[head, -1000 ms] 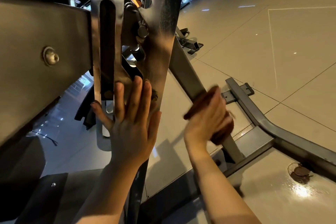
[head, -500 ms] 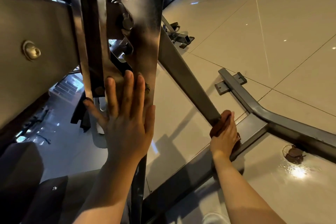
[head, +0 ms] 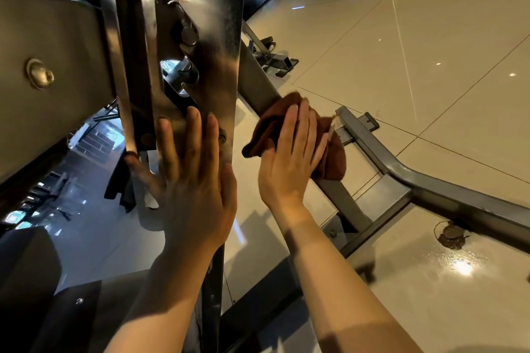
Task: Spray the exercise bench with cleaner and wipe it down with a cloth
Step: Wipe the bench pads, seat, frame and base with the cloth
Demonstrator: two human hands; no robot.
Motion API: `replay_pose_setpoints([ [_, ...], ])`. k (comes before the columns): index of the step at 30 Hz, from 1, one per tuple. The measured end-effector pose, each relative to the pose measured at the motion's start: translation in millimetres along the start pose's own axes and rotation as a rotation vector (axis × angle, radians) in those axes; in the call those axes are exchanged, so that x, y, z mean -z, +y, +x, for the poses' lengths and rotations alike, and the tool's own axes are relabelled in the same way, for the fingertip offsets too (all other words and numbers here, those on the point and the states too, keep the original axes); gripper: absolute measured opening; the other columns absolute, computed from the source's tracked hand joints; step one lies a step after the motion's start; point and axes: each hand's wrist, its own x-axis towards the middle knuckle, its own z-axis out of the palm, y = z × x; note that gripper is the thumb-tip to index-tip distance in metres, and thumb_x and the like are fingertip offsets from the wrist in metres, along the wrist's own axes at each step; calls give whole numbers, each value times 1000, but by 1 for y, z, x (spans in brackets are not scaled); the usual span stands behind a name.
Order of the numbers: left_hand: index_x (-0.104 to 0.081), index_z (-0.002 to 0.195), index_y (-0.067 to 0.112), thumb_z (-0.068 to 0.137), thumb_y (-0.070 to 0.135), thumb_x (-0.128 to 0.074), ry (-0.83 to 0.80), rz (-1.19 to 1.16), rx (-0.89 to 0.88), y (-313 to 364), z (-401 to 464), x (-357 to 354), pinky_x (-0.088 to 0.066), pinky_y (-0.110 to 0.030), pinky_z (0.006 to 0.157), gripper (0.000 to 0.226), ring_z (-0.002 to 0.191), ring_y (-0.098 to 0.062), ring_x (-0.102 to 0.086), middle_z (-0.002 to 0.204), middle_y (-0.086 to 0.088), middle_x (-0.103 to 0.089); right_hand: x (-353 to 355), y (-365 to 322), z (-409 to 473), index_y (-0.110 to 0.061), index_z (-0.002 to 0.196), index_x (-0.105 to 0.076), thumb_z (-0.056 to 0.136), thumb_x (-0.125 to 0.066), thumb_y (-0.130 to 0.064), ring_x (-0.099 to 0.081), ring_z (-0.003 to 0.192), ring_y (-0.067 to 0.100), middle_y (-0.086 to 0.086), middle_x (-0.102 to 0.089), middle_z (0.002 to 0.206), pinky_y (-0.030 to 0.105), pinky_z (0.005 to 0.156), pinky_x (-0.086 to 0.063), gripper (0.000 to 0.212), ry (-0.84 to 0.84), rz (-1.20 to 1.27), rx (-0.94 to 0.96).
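Cloth [head: 329, 152] under flat right hand [head: 289, 163] on slanted strut [head: 258, 86]; left hand [head: 195, 180] flat, grip wide, on upright plate [head: 220, 37].

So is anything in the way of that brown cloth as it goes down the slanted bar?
Nothing visible. The right hand presses the cloth onto the slanted bar, whose lower stretch runs bare down to the floor frame. The left hand rests apart on the upright plate.

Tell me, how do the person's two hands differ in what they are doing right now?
The left hand lies flat and bare, fingers straight, against the upright metal plate; the right hand presses a brown cloth onto the slanted bar. The left hand holds nothing; the right has cloth beneath it. Both touch the bench frame.
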Motion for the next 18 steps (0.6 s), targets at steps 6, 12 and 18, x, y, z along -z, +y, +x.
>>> replay_pose_setpoints([
  [6, -12, 155, 17, 96, 29, -38, -14, -31, -14, 1, -1, 2, 1, -68, 109, 66, 148, -37, -5, 161, -6, -5, 9, 75, -61, -24, 154, 13, 93, -35, -23, -12, 148, 30, 11, -14, 159, 53, 121, -4, 78, -127, -91, -213],
  [12, -11, 155, 17, 95, 31, -34, -36, -47, 4, 3, 0, 3, 2, -68, 110, 66, 148, -37, -4, 162, -6, -5, 11, 58, -59, -19, 149, 5, 96, -54, -16, 2, 150, 24, 8, -6, 162, 60, 119, -1, 79, -144, 66, -560],
  [18, -8, 155, 18, 96, 33, -30, -56, -76, 10, 4, 2, 4, 3, -69, 110, 64, 148, -38, -4, 162, -7, -4, 16, -46, 48, -13, 149, -20, 91, -50, -8, -25, 145, 30, 15, -33, 155, 49, 119, -9, 66, -25, 169, 137],
])
